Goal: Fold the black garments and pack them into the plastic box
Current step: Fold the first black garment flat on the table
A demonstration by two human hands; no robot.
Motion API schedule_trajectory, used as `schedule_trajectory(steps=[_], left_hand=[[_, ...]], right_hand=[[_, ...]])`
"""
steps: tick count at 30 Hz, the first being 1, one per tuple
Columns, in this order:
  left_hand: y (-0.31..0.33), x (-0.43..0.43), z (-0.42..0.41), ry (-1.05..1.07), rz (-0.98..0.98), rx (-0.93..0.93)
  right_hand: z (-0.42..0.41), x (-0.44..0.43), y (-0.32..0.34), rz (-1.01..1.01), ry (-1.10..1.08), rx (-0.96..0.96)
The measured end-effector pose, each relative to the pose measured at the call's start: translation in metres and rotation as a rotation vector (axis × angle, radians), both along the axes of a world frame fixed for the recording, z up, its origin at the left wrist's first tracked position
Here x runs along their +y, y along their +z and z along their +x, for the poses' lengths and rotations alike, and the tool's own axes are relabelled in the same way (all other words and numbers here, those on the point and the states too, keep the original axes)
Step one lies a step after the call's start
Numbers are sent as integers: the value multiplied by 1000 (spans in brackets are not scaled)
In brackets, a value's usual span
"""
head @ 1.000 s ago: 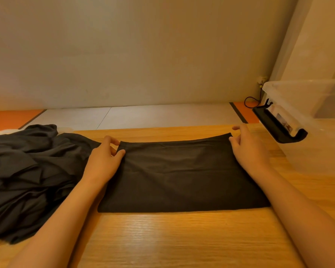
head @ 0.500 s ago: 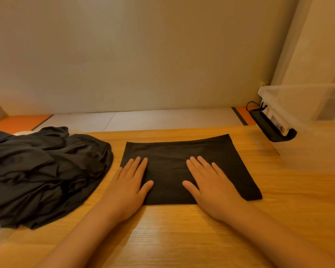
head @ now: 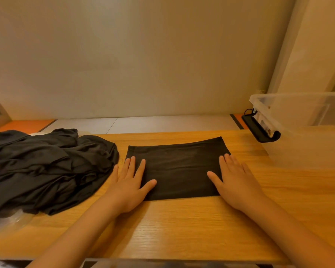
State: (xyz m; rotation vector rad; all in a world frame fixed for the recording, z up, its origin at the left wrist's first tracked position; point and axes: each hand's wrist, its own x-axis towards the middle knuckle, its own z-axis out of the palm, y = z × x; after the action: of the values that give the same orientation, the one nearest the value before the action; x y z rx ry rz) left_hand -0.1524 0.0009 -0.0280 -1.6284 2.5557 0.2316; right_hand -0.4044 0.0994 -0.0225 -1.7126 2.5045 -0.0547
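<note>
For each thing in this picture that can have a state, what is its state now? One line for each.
folded garment: folded into a flat rectangle.
pile of garments: unfolded, crumpled in a heap.
plastic box: without lid, no garment visible inside.
left hand: open, pressing flat on the folded garment's left edge.
right hand: open, pressing flat on its right edge.

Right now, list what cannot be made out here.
Head view:
- plastic box: cut off by the right edge; contents unclear through cloudy walls.
- garment pile: cut off by the left edge; overlapping folds hide the piece count.
- folded garment: near corners covered by left hand, right hand.
</note>
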Motion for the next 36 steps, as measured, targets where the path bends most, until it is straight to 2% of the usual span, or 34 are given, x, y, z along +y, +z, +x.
schedule_trajectory(steps=[4, 7, 13, 20, 23, 26, 28, 30, 32, 34, 36], left_hand=[[7, -19, -55, -127, -99, 168], [-5, -33, -83, -120, -45, 209], [-21, -53, -70, -147, -81, 159], [-21, -70, -32, 68, -110, 116], [-23, -71, -30, 185, -128, 120], [-19, -69, -33, 204, -119, 81], [-14, -68, -37, 180, -143, 73], [-8, -70, -48, 115, -174, 95], [-6, -68, -67, 0, -158, 114], [-11, -63, -84, -108, -115, 103], [-19, -61, -91, -149, -91, 133]], right_hand=[[34, -48, 12, -222, 278, -20], [46, -82, -3, -152, 404, -2], [10, -90, -19, -23, 277, -64], [-58, -70, -23, -10, -11, -47], [-65, -65, -23, 11, -57, -52], [-62, -68, -19, 13, -83, -47], [-52, -72, -13, -54, -108, -6], [-32, -81, -4, -180, -29, 44], [-4, -94, 2, -219, 150, 5], [20, -106, -1, -121, 313, -62], [29, -114, -11, -11, 366, -124]])
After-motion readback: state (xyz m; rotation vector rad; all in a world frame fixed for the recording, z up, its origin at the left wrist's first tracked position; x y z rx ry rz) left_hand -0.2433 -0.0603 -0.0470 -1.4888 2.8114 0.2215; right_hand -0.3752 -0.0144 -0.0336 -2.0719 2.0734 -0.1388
